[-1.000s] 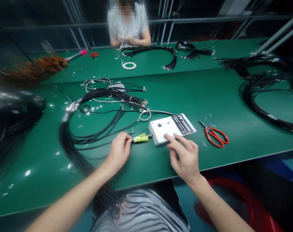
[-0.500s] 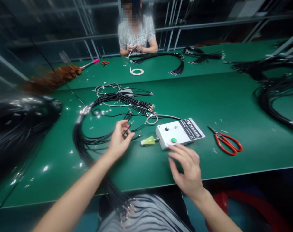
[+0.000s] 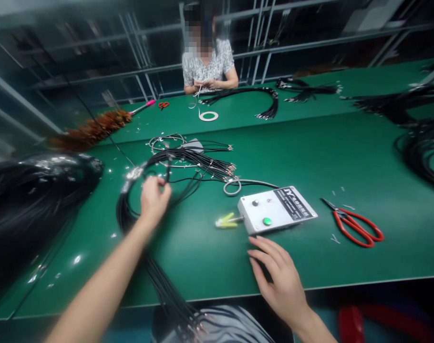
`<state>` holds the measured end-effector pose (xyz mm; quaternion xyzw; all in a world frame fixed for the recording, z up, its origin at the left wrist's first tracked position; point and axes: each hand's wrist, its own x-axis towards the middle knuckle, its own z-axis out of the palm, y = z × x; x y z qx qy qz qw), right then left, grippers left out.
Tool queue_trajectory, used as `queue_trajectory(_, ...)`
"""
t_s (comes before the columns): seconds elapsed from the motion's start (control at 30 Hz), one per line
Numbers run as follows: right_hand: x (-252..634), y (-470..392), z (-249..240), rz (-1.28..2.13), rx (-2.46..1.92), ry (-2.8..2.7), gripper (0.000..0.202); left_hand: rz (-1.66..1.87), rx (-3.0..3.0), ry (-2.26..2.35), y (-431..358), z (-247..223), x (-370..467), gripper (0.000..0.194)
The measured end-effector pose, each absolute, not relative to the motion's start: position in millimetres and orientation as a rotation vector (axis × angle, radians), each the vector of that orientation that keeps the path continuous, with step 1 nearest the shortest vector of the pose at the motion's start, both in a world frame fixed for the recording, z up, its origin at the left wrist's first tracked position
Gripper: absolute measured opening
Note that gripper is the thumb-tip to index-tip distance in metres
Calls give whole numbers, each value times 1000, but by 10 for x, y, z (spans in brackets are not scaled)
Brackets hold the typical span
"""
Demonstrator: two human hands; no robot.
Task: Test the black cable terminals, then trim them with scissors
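left hand on the cable bundle, tester box idle

left to right. black bagged heap (image 3: 31, 205) at 9 o'clock, feather duster (image 3: 91, 131) at 10 behind it. left hand (image 3: 153, 199) sits on the black cable bundle (image 3: 131, 209), fingers curled and nearly closed round a few strands near the top of the loop; exact strand count not readable. bundle's long axis runs from 6 o'clock, where it drops off the table edge (image 3: 346, 281) toward the lap, up to about 11, then curls over, terminal ends (image 3: 226, 169) pointing to 3. yellow-green test clip (image 3: 227, 221) lies empty, pointing to 9, plugged to the white tester box (image 3: 277, 215), box long axis roughly 8 to 2. right hand (image 3: 279, 276) flat on the mat just below the box, fingers spread, holding nothing. red scissors (image 3: 356, 227) at 3, tips toward 10.

progress, my read: nothing is in the clip, so this wire isn't checked yet; most of the bundle looks left to do. co-worker (image 3: 210, 66) at 12 handles own cables.
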<state>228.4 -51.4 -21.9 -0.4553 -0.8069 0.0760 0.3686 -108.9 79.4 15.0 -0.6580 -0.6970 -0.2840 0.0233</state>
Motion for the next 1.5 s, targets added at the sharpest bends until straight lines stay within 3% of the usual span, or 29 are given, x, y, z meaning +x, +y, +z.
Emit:
queue_trajectory(0.2,2273,-529,-196,208,-1150,-2087,27,-915,-1927,-2270,1117,-10,-1207,30)
queue_trajectory(0.4,2240,-521,-173,223,-1136,-2077,23,-896,-2354,-2044,545,352,-1012,19)
queue_trajectory(0.47,2227,-516,-163,236,-1126,-2086,22,-726,-2817,-1793,83,500,-852,17)
queue_trajectory(0.53,2222,-513,-151,247,-1117,-2100,22,-194,-3461,-1194,-379,586,-694,14)
queue_trajectory(0.6,2227,-514,-136,264,-1107,-2111,22,110,-3497,-1096,-713,607,-588,11)
queue_trajectory(0.67,2230,-523,-110,297,-1094,-2114,22,176,-3492,-1203,-855,588,-556,15)
queue_trajectory(0.73,2205,-546,-67,380,-1076,-2081,22,79,-3567,-1355,-837,572,-581,21)
queue_trajectory(0.83,2056,-626,38,594,-1066,-2003,21,-348,-3619,-1657,-685,589,-636,23)
queue_trajectory(0.97,1652,-821,213,819,-925,-2123,29,-1033,-3310,-2148,-520,627,-600,22)
queue_trajectory(1.1,1352,-883,332,1280,-765,-2188,27,-1349,-3091,-2345,-438,595,-498,20)
queue_trajectory(1.2,1349,-671,359,1558,-1045,-1669,15,-1534,-3034,-2465,-418,548,-463,19)
queue_trajectory(1.27,1387,-467,359,1667,-1124,-1237,19,-1629,-3036,-2549,-422,520,-457,21)
queue_trajectory(1.5,1247,-285,304,2114,-882,-496,24,-1803,-2953,-2598,-473,431,-426,21)
